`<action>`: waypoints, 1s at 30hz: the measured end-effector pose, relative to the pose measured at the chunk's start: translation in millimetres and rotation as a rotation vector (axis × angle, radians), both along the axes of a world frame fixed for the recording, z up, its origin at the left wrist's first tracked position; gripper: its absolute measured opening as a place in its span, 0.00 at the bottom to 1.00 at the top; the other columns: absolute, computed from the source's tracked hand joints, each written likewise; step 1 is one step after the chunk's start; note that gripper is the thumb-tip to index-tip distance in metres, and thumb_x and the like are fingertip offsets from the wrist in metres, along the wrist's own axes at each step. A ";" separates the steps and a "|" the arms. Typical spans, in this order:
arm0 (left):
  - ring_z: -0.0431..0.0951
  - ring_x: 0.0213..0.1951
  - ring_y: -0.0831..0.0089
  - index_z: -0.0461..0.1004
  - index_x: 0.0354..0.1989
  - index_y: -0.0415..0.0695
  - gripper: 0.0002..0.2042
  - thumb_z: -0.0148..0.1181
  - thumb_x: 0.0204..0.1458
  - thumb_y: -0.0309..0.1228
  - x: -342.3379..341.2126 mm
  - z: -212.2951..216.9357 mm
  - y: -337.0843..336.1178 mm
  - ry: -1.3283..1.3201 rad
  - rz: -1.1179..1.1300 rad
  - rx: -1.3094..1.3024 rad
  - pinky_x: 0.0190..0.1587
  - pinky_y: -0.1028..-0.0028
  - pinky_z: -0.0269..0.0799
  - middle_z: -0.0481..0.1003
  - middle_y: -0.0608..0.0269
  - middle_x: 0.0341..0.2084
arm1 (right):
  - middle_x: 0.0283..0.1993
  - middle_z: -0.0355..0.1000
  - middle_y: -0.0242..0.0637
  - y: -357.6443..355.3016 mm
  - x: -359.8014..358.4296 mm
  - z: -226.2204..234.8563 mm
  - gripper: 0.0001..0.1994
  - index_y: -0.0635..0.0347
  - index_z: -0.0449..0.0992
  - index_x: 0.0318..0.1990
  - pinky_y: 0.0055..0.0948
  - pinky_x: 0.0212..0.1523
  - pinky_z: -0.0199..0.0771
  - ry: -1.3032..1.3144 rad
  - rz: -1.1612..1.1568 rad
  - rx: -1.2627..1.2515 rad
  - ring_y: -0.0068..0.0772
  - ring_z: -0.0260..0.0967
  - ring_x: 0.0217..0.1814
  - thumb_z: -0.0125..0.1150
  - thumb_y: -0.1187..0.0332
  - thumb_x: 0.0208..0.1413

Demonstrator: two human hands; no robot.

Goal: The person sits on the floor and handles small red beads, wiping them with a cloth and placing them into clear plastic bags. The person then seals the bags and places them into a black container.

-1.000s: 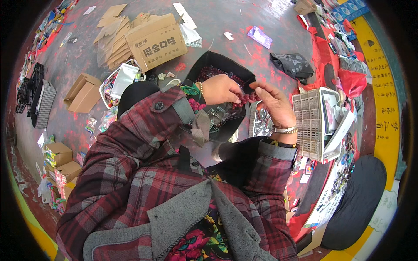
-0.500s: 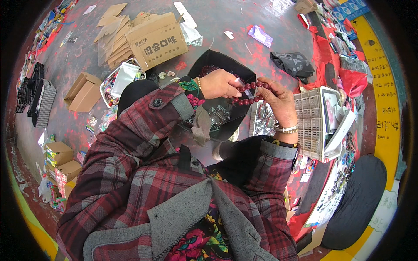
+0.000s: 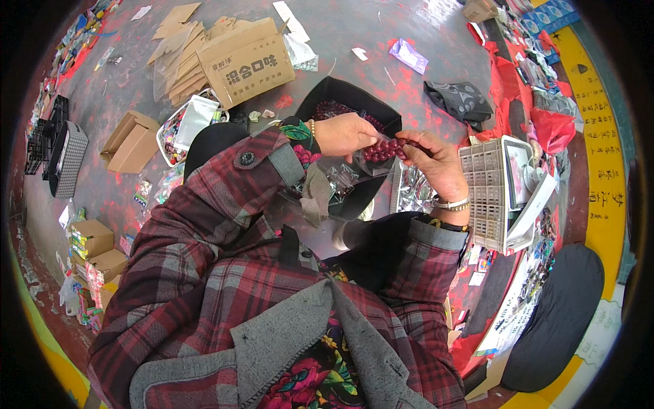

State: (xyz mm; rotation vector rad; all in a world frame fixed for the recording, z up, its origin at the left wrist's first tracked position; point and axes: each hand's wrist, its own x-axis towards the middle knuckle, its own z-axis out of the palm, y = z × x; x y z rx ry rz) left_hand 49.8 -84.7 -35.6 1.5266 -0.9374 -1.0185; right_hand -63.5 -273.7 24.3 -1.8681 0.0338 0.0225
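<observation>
A bracelet of dark red round beads [image 3: 383, 150] is bunched up between my two hands, above a black box. My right hand [image 3: 436, 163] pinches its right end with thumb and fingers. At its left end, my left hand [image 3: 343, 135] is closed on what looks like a small clear plastic bag, whose shape is partly hidden by the fingers and beads. More dark red beads [image 3: 332, 109] lie in the far part of the black box [image 3: 371, 102]. Clear plastic bags [image 3: 343, 180] fill its near part, with a grey cloth [image 3: 314, 196] beside them.
Right of my hands stands a white plastic crate [image 3: 482, 194], with clear packets [image 3: 414, 189] next to it. A cardboard carton [image 3: 245, 65] and flattened cardboard are at the far left. A white basket [image 3: 194, 126] stands left of my knee. A dark patterned bag [image 3: 456, 101] lies beyond.
The bracelet, held out as an open loop before, is now bunched together. My left fingers have moved slightly down toward the beads, and my right hand has shifted a little.
</observation>
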 end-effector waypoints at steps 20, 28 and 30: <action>0.71 0.30 0.82 0.70 0.46 0.39 0.14 0.44 0.58 0.33 -2.2 7.7 -0.5 0.202 0.092 -0.040 0.23 0.81 0.70 0.72 0.68 0.32 | 0.26 0.68 0.37 26.1 3.4 9.2 0.08 0.59 0.76 0.31 0.25 0.28 0.67 -0.302 -0.181 -0.515 0.32 0.67 0.25 0.65 0.75 0.39; 0.72 0.32 0.80 0.69 0.48 0.40 0.14 0.43 0.58 0.33 -5.9 15.1 -0.7 0.215 0.151 -0.057 0.24 0.80 0.71 0.72 0.67 0.32 | 0.28 0.69 0.41 27.3 4.1 2.2 0.09 0.59 0.73 0.32 0.31 0.30 0.68 -0.331 -0.152 -0.591 0.41 0.69 0.29 0.62 0.75 0.40; 0.72 0.32 0.80 0.69 0.48 0.40 0.14 0.43 0.58 0.33 -3.7 13.1 0.0 0.213 0.119 -0.080 0.24 0.80 0.71 0.72 0.67 0.31 | 0.28 0.69 0.41 29.2 4.2 1.4 0.09 0.58 0.73 0.33 0.32 0.30 0.68 -0.318 -0.138 -0.601 0.43 0.69 0.29 0.61 0.75 0.40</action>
